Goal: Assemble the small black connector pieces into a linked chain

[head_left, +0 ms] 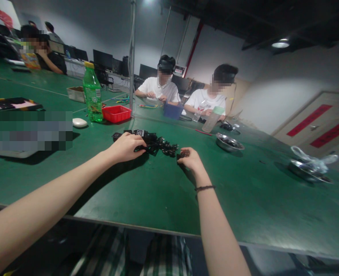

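A heap of small black parts (165, 147) lies on the green table in front of me, with several boxy black pieces (139, 133) at its left end. My left hand (129, 146) rests over the left side of the heap, its fingers curled down and closed among the parts. What those fingers grip is hidden. Just right of the heap, my right hand (191, 160) pinches a small black part (182, 155) between thumb and fingers, low over the table.
Beyond the heap stand a red plastic tray (117, 114) and a green bottle (91, 94). A metal bowl (229, 142) of dark parts is to the right, another bowl (309, 170) with a plastic bag farther right. Two people (160, 90) work across the table.
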{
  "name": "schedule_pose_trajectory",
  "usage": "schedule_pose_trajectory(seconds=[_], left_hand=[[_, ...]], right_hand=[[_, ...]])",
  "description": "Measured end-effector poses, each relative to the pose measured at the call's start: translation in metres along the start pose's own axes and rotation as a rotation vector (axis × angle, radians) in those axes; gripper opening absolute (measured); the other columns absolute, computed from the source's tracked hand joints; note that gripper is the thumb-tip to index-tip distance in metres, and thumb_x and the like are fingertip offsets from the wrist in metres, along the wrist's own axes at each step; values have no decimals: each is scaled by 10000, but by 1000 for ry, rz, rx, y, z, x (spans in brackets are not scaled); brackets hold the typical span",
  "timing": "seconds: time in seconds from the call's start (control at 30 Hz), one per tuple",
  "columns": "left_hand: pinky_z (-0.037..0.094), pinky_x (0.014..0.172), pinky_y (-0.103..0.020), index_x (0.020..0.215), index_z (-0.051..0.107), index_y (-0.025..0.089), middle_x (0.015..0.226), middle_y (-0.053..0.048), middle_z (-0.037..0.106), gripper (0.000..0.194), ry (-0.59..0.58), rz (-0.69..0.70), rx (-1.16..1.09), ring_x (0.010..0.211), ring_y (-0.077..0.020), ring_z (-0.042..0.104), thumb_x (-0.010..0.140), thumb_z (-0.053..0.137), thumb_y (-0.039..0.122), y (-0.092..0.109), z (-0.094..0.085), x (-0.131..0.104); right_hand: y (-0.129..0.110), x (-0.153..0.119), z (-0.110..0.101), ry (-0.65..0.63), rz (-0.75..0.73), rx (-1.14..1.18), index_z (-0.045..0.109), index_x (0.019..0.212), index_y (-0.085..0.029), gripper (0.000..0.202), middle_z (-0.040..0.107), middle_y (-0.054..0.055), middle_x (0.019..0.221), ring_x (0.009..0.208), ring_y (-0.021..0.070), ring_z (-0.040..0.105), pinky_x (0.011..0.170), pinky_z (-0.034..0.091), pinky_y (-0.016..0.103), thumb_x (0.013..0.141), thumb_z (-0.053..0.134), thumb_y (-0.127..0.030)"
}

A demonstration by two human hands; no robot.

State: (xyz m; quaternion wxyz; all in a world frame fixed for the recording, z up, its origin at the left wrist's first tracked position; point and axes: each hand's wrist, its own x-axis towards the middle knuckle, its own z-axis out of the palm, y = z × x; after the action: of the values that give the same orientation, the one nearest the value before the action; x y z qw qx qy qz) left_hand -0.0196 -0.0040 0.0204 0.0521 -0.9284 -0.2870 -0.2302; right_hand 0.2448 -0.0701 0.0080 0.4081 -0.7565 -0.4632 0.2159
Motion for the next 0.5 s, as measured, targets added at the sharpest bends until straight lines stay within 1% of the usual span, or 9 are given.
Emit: schedule_pose_trajectory(seconds=[0.27, 0.37, 0.5], left_hand=[[422, 812, -357, 968, 681, 205, 1020, -68, 706, 250, -1, 4, 20, 951, -225, 641, 852, 494, 323, 0, 0, 0], [427, 818, -369, 1012, 665, 204, 1038, -73, 698, 262, 1, 1, 30, 962, -235, 637, 852, 495, 323, 0, 0, 0], [433, 819, -390, 1094, 632, 181, 1058, -92, 687, 317, -12, -18, 47, 976, -262, 633, 845, 512, 337, 1, -1, 0]], right_hand=[[9, 7, 6, 30, -38, -19, 583, 961, -155, 466, 662, 58, 970, 905, 175, 625, 871, 484, 307, 521, 649, -19], [10, 8, 7, 37, -43, -18, 579, 947, -172, 451, 659, 42, 967, 912, 172, 622, 880, 481, 307, 525, 642, -27], [9, 7, 7, 43, -48, -17, 580, 941, -171, 433, 659, 51, 980, 922, 174, 621, 883, 475, 306, 534, 621, -30]])
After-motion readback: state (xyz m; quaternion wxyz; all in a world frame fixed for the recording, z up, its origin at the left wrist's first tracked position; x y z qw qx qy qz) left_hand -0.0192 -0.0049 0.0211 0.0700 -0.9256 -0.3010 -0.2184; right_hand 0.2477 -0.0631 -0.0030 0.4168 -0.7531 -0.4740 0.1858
